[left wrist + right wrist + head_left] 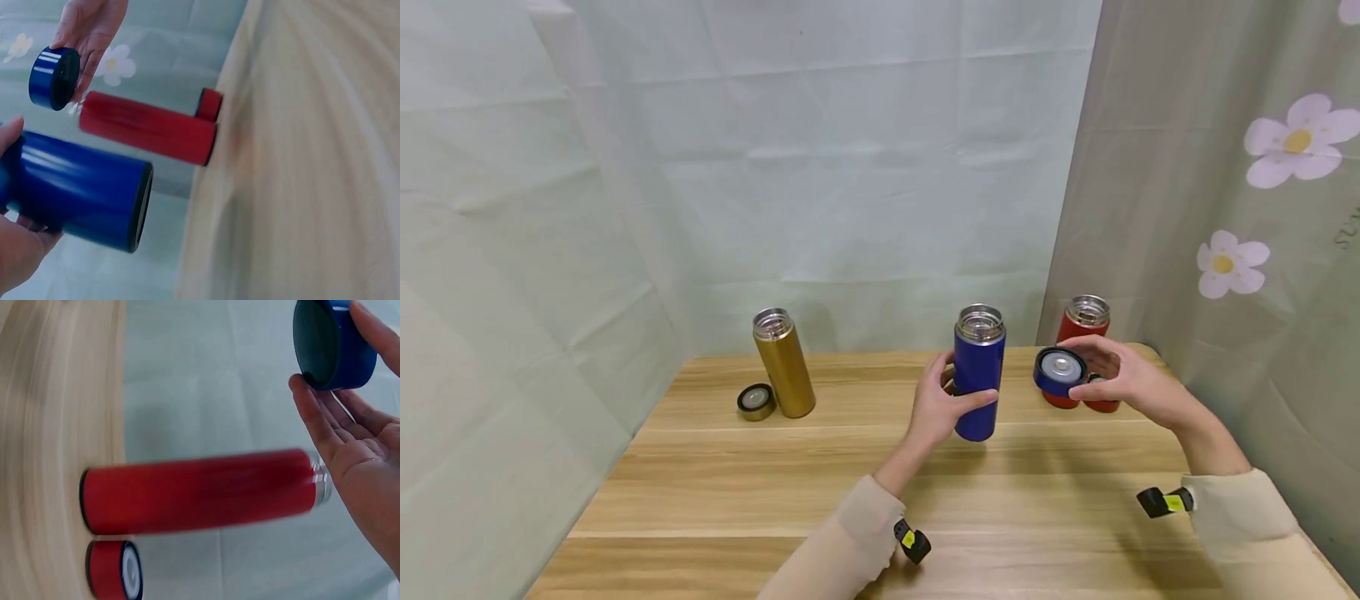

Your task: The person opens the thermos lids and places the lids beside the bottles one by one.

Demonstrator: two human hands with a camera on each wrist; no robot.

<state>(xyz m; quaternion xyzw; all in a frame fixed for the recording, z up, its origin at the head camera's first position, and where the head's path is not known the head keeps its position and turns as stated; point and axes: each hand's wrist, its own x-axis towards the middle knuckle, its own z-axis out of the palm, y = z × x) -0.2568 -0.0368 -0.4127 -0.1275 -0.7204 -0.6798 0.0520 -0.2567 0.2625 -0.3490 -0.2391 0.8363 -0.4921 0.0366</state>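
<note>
A blue thermos bottle (979,367) without its lid is gripped around the body by my left hand (936,407). The left wrist view shows the bottle's dark base (142,207) raised off the table. My right hand (1138,385) pinches the blue lid (1054,382) between thumb and fingers, its grey inner side turned up toward the head camera. Bottle and lid are apart. Behind the right hand stands an uncapped red thermos (200,494), partly hidden in the head view. Its red lid (109,570) lies beside it on the table.
On the left, an uncapped gold thermos (786,371) stands on the wooden table (760,492), with its gold lid (756,407) next to it. A pale curtain (865,183) hangs behind the back edge, and a flowered curtain (1157,167) on the right.
</note>
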